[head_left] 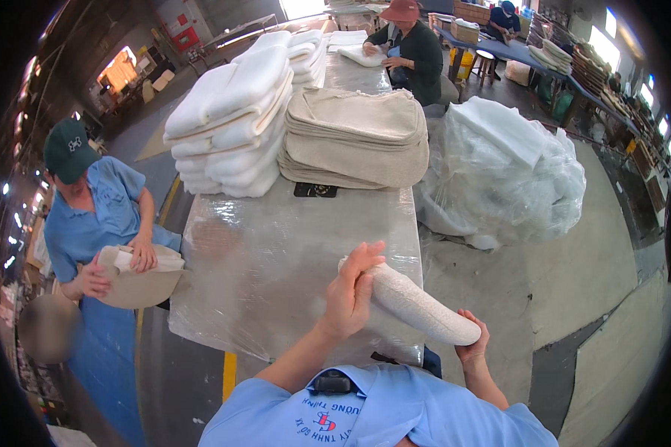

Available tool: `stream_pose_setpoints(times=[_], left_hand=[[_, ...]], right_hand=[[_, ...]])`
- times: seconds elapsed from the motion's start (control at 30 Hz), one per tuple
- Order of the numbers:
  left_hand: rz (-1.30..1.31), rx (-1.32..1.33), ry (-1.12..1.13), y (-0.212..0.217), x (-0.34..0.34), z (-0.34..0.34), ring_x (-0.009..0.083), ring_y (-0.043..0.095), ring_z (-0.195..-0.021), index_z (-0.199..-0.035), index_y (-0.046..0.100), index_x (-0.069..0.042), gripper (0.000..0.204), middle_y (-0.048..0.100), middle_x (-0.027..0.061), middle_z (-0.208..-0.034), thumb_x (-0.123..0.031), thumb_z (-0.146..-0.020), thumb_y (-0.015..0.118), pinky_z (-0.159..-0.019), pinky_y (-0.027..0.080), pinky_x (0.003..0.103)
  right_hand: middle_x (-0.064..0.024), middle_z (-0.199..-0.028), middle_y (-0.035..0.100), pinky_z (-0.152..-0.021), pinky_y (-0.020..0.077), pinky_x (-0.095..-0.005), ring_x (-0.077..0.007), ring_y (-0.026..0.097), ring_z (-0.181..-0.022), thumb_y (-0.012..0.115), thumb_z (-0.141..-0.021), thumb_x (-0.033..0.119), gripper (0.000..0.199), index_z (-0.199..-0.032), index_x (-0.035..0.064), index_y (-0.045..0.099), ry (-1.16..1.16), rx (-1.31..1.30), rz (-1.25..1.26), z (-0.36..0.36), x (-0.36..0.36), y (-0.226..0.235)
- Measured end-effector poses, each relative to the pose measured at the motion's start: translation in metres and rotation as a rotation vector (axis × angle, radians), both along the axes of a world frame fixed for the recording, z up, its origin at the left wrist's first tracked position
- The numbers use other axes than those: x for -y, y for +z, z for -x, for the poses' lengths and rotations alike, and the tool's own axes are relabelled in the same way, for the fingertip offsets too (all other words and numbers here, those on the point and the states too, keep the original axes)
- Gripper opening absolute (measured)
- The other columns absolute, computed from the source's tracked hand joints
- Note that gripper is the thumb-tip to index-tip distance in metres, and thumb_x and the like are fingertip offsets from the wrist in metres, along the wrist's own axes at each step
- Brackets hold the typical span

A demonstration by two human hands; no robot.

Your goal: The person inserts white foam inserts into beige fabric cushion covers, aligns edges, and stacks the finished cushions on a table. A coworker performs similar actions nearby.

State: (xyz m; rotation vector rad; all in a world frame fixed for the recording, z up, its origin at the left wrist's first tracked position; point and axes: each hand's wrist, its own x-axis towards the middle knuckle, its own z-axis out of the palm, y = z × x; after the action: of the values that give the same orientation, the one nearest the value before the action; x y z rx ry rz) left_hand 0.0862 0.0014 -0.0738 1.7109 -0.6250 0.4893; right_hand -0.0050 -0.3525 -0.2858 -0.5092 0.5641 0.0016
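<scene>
A cream fabric-covered cushion (pixel 421 304) is tilted in front of me, its thick, rounded edge facing up. My right hand (pixel 476 341) grips its lower right end, with part of the fingers hidden behind it. At the upper left end, my left hand (pixel 353 287) rests against the cushion with its fingers stretched out and apart. Beneath the left hand is a table (pixel 253 276) wrapped in clear plastic film. Farther along it lies a stack of beige fabric covers (pixel 354 141), beside tall piles of folded white padding (pixel 227 112).
A large clear plastic bag of white padding (pixel 503 179) stands right of the table. On the left, a co-worker in blue (pixel 101 201) holds a beige cushion (pixel 145 279). Another person (pixel 417 56) handles white material at the far end. A blue workbench (pixel 522 56) runs along the back right.
</scene>
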Motion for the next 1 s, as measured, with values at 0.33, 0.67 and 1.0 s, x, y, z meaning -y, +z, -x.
stream_pose_setpoints(times=[0.33, 0.67, 1.0], left_hand=[[0.103, -0.164, 0.191, -0.035, -0.01, 0.04, 0.0339, 0.021, -0.162, -0.169, 0.008, -0.002, 0.077, 0.014, 0.0229, -0.176, 0.002, -0.104, 0.049, -0.13, 0.02, 0.046], [0.77, -0.794, 0.128, -0.082, -0.061, 0.101, 0.0272, 0.033, -0.152, -0.167, 0.023, -0.003, 0.079, 0.031, 0.0149, -0.166, -0.019, -0.103, 0.067, -0.127, 0.025, 0.041], [1.059, -0.896, 0.572, -0.198, -0.124, 0.15, 0.0204, 0.07, -0.104, -0.136, 0.069, -0.005, 0.04, 0.074, 0.0107, -0.123, -0.023, -0.1, 0.065, -0.093, 0.057, 0.036]], right_hand=[[-0.0184, -0.141, 0.067, -0.117, 0.0469, -0.0504, -0.0335, 0.061, -0.134, 0.049, -0.092, 0.028, 0.053, -0.133, -0.0014, 0.066, 0.053, 0.048, 0.043, 0.005, 0.005, -0.009], [-0.0162, -0.151, 0.06, -0.116, 0.0468, -0.0518, -0.0339, 0.057, -0.139, 0.052, -0.094, 0.024, 0.068, -0.16, 0.0109, 0.044, 0.487, -0.058, 0.108, -0.005, 0.008, 0.031], [-0.0136, -0.145, 0.064, -0.111, 0.0502, -0.0514, -0.0341, 0.063, -0.131, 0.064, -0.102, 0.037, 0.06, -0.15, 0.0013, 0.054, 1.484, -0.423, 0.831, -0.12, -0.025, 0.038]])
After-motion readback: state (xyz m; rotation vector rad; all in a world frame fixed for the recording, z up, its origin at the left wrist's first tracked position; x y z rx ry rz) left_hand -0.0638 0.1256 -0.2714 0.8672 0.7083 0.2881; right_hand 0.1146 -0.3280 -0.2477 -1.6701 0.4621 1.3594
